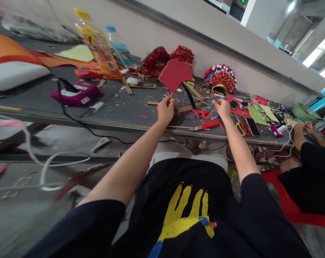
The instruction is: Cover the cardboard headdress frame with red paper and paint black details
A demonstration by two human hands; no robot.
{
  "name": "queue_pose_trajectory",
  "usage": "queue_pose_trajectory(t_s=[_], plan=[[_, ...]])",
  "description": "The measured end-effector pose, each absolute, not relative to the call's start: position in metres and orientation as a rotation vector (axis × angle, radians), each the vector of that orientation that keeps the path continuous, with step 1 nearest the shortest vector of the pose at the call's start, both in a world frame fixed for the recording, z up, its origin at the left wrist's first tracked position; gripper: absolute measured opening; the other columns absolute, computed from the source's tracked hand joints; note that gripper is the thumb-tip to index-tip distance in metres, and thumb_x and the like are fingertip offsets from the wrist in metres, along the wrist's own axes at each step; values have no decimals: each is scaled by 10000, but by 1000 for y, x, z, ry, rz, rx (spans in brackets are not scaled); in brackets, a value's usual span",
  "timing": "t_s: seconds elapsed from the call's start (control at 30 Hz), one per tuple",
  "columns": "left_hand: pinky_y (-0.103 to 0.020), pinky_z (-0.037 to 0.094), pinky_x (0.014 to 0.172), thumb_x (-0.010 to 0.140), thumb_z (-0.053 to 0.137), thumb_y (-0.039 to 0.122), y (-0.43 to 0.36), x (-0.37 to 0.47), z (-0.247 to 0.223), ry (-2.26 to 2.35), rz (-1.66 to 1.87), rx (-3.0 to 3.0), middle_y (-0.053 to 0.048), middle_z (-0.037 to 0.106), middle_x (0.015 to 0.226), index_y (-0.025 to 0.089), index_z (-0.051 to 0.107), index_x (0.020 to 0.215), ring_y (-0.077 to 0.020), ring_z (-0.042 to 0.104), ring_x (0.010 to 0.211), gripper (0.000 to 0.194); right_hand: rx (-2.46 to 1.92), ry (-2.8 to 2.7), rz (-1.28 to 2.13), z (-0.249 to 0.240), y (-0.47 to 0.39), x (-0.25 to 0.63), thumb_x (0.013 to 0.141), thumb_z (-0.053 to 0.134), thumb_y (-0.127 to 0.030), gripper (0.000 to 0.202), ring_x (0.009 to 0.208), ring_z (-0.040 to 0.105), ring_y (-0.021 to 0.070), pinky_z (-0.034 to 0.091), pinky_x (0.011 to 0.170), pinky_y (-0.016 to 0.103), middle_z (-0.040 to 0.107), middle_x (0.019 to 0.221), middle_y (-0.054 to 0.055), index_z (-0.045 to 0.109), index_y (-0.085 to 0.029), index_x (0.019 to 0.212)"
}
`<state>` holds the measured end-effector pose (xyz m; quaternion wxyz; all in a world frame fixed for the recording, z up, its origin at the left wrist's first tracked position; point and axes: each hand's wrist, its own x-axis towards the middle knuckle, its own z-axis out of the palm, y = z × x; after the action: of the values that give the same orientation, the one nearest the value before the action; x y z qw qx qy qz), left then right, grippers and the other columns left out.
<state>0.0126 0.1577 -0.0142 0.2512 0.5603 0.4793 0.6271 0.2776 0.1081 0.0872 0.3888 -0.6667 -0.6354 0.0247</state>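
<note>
My left hand is closed in a pinch on the narrow lower end of a flat red fan-shaped piece, which stands up above the desk. Between the fingertips of my right hand is a thin blue stick with a dark tip; whether it is a brush cannot be made out. Its tip points down towards a red scrap on the desk. Just below lies a red-handled utility knife. Curved strips of cardboard rest between my hands.
Along the wall stand red pompom headdresses and two bottles. A purple tissue pack lies left. Yellow-and-red scissors, a phone and a small jar are at right, near another person's hand. A black cable droops over the edge.
</note>
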Motion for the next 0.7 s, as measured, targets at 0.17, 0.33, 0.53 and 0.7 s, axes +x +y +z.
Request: queue_pose_trajectory(t_s=[0.17, 0.33, 0.53, 0.7], plan=[[-327, 537, 784, 963, 501, 494, 160, 11, -16, 1287, 1711, 1545, -52, 643, 784, 144, 655, 1109, -183, 618, 707, 410, -1725, -1595, 76, 79, 113, 286, 840, 659, -354, 231, 701, 674, 203, 519, 793, 323, 699, 667, 41, 598, -200, 679], [-334, 534, 819, 966, 508, 497, 160, 10, -17, 1291, 1716, 1563, -51, 640, 777, 148, 660, 1111, -184, 620, 724, 407, -1706, -1641, 125, 76, 115, 288, 828, 652, -281, 119, 734, 690, 201, 531, 802, 329, 714, 713, 42, 642, -185, 758], [-329, 539, 824, 964, 493, 510, 160, 11, -17, 1275, 1722, 1560, -60, 658, 818, 157, 662, 1097, -187, 630, 758, 413, -1668, -1726, 166, 80, 114, 278, 828, 602, -195, 79, 787, 699, 197, 535, 849, 340, 726, 764, 48, 677, -172, 834], [-323, 537, 829, 965, 496, 533, 161, 11, -18, 1259, 1728, 1559, -58, 651, 813, 154, 656, 1114, -186, 626, 760, 437, -1757, -1823, 132, 89, 110, 266, 829, 594, -163, 117, 860, 699, 225, 527, 900, 378, 730, 811, 63, 693, -170, 890]])
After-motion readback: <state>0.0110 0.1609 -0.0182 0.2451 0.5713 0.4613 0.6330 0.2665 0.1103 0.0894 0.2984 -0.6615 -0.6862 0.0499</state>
